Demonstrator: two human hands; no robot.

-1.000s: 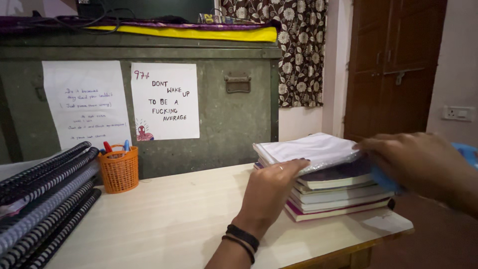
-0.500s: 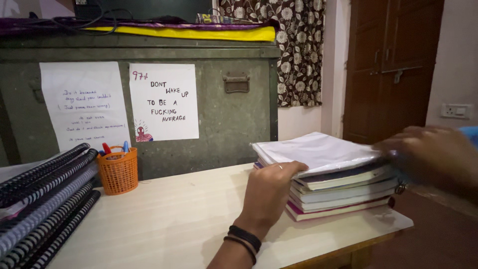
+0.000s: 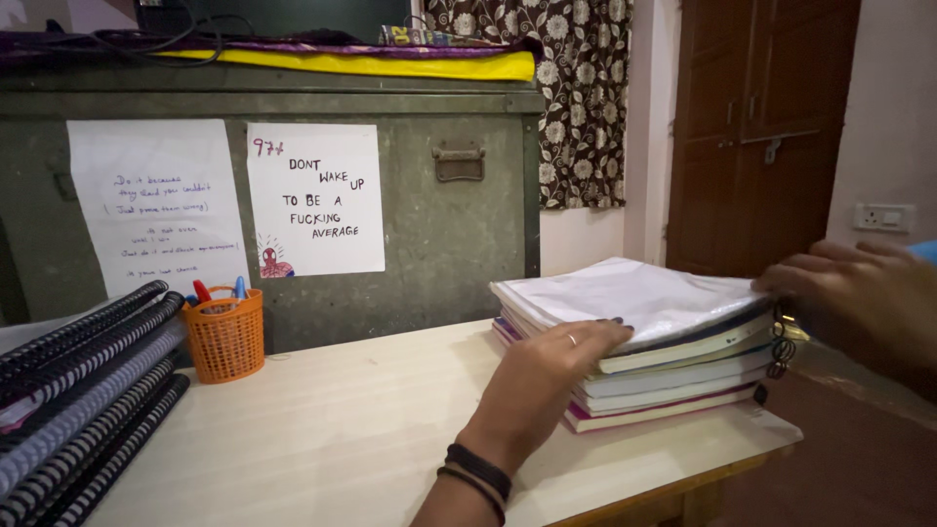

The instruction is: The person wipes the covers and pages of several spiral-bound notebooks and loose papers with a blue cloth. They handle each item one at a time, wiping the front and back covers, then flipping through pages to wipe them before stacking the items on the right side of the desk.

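The left hand (image 3: pixel 547 376) lies flat, fingers spread, against the near edge of a book stack (image 3: pixel 664 366) on the table's (image 3: pixel 342 429) right end. The right hand (image 3: pixel 859 303) touches the stack's far right corner; its grip cannot be told. An orange basket (image 3: pixel 226 337) stands well left.

Orange pen basket (image 3: pixel 225 337), floral curtain (image 3: pixel 576 98)

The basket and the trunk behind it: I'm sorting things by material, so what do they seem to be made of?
The basket looks like moulded orange plastic: an open mesh wall with a slight sheen. The trunk looks like painted sheet metal, dull grey-green and scuffed, with a pressed rim and a metal handle plate; what lies under the paint cannot be told.
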